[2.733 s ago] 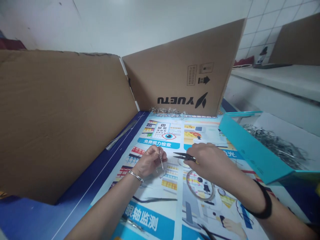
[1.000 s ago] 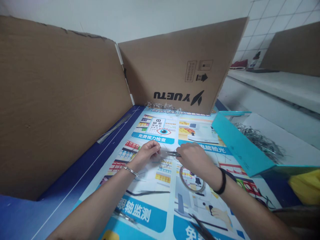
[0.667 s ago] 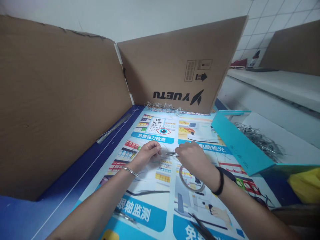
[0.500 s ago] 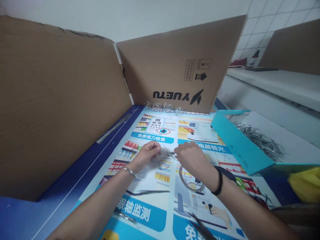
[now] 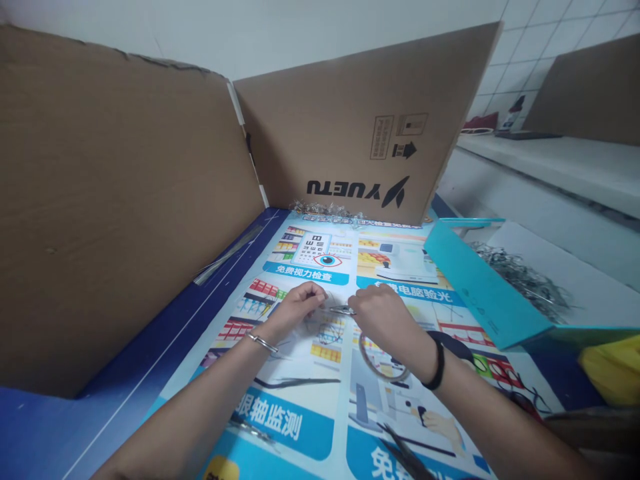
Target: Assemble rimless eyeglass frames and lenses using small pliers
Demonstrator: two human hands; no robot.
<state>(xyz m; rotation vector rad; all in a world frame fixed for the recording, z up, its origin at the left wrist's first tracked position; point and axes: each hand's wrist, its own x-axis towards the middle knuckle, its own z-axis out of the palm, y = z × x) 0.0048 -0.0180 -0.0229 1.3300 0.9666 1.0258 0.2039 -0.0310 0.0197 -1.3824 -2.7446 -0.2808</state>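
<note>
My left hand is closed in a pinch on a thin metal wire piece that hangs just over the printed poster. My right hand is closed around small dark snips, whose tips point left and meet the wire close to my left fingers. Both hands hover low above the middle of the poster. A silver bangle is on my left wrist and a black band on my right.
Tall cardboard panels wall the left and back. A teal box at right holds a heap of metal wire pieces. Wire scraps lie at the back panel's foot. A wire ring and a yellow bag lie nearby.
My hands have come closer together since the first frame, and the snips' tips now reach the wire. Over the last second the hands have barely moved.
</note>
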